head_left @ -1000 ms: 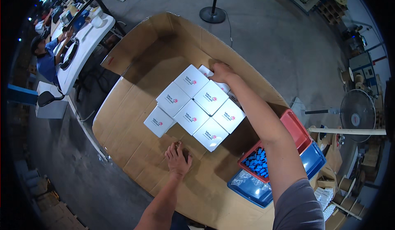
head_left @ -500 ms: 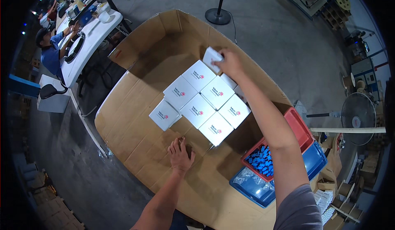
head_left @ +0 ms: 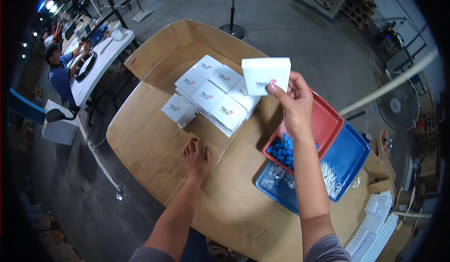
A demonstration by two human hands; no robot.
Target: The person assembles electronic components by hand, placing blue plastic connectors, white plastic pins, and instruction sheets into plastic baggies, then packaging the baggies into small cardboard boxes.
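My right hand [head_left: 299, 105] holds a small flat white box [head_left: 266, 69] with a printed logo, raised above the table, the thumb on its front face. Stacks of similar white boxes [head_left: 206, 95] stand on the brown cardboard to the left of it, and a lower stack [head_left: 178, 109] sits at their near left corner. Short of these stacks, my left hand [head_left: 197, 160] rests on the cardboard with its fingers loosely bent and apart, nothing in them.
A red tray [head_left: 323, 106] with blue pieces [head_left: 281, 150] sits over a blue tray [head_left: 352, 142] holding clear plastic bags and white strips [head_left: 330, 180]. Cardboard walls [head_left: 164, 44] rim the table's far side. A person [head_left: 63, 76] sits at a white table further left.
My right hand has lifted a box from the far side of the stacks and brought it up and to the right, turned face-on. My left hand stays on the cardboard, its fingers more bent.
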